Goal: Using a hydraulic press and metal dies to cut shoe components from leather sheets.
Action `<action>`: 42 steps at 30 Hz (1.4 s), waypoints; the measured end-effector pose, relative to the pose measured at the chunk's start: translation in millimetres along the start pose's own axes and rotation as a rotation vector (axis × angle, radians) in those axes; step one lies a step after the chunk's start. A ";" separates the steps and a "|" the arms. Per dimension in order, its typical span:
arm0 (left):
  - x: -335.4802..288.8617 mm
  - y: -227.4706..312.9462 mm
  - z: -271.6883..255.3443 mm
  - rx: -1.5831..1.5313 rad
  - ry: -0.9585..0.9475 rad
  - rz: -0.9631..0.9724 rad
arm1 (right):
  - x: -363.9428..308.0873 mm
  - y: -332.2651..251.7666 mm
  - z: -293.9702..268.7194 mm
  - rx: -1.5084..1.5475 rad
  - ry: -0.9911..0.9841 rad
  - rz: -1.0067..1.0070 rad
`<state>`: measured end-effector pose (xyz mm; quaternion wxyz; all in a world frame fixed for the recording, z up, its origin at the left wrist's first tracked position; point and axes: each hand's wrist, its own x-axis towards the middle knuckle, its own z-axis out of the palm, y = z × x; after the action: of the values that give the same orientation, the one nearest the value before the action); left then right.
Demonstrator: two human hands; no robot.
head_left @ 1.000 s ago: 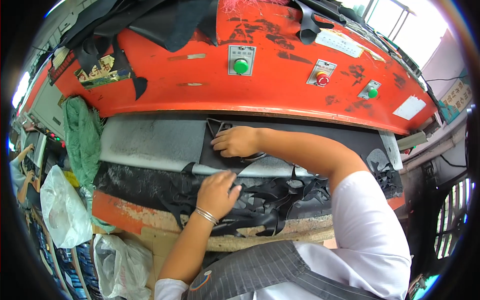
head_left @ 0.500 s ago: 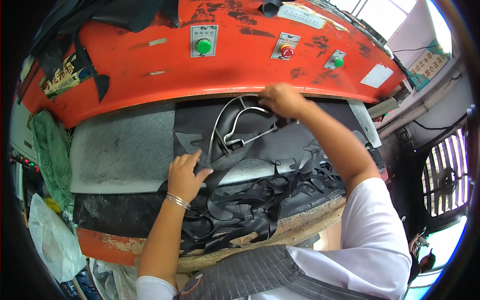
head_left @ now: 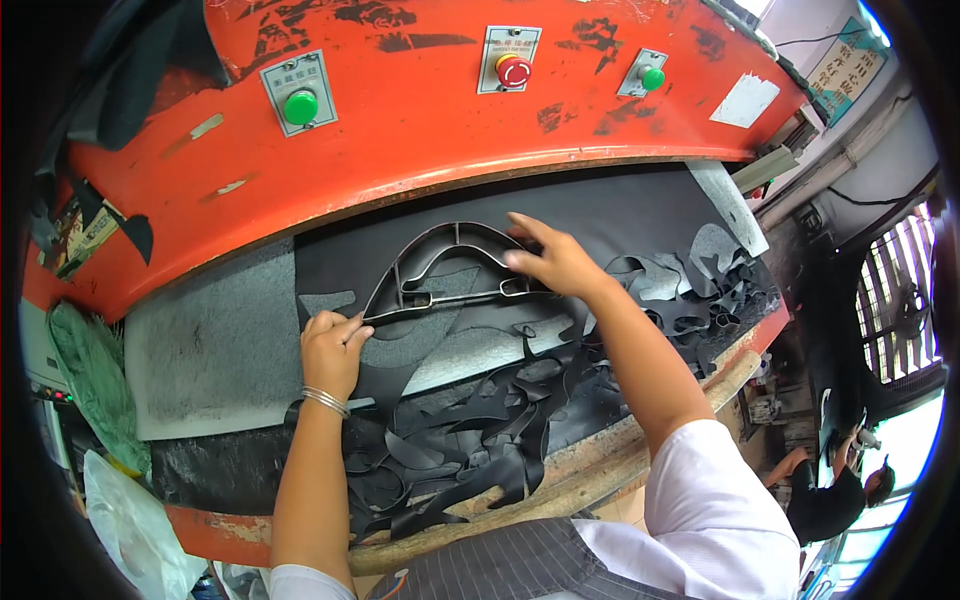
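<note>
A metal cutting die (head_left: 458, 232), an arched steel strip frame with inner walls and a crossbar, lies on a sheet of black leather-like material (head_left: 620, 205). My left hand (head_left: 332, 352) pinches the die's pointed left end between thumb and fingers. At the other end is my right hand (head_left: 562, 266), its thumb and fingers apart over the curved wall. Whether its fingertips touch the metal I cannot tell. Part of the die's right end is hidden behind that hand. Cut-out gaps in the sheet show the grey cutting board (head_left: 215, 345) beneath.
An orange press beam (head_left: 400, 140) spans the back, carrying a green button (head_left: 300, 106), a red button (head_left: 514, 70) and a smaller green button (head_left: 652, 78). Black offcuts (head_left: 470, 430) heap along the near edge. A plastic bag (head_left: 140, 530) hangs at left. Another person (head_left: 840, 500) is far right.
The die has turned clockwise, its right end now nearer me. My left hand has taken hold of its left tip. My right hand has loosened its grip and spread its fingers. The view has shifted.
</note>
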<state>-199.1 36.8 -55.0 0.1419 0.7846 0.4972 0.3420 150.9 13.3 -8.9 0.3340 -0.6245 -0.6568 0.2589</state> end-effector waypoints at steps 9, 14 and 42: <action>5.9 9.6 -2.8 -0.019 0.029 0.027 | -49.7 23.3 -6.0 -0.437 -0.067 -0.203; 4.4 15.3 0.5 -0.017 0.083 -0.028 | -49.5 24.4 -4.6 -0.483 -0.052 -0.228; -11.2 9.6 -9.6 0.014 0.054 -0.030 | -61.4 14.7 -4.8 -0.500 -0.025 -0.281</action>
<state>-202.2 21.4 -47.0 0.1280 0.7687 0.5148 0.3574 163.9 -46.7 -24.1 0.1940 -0.5871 -0.7844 0.0479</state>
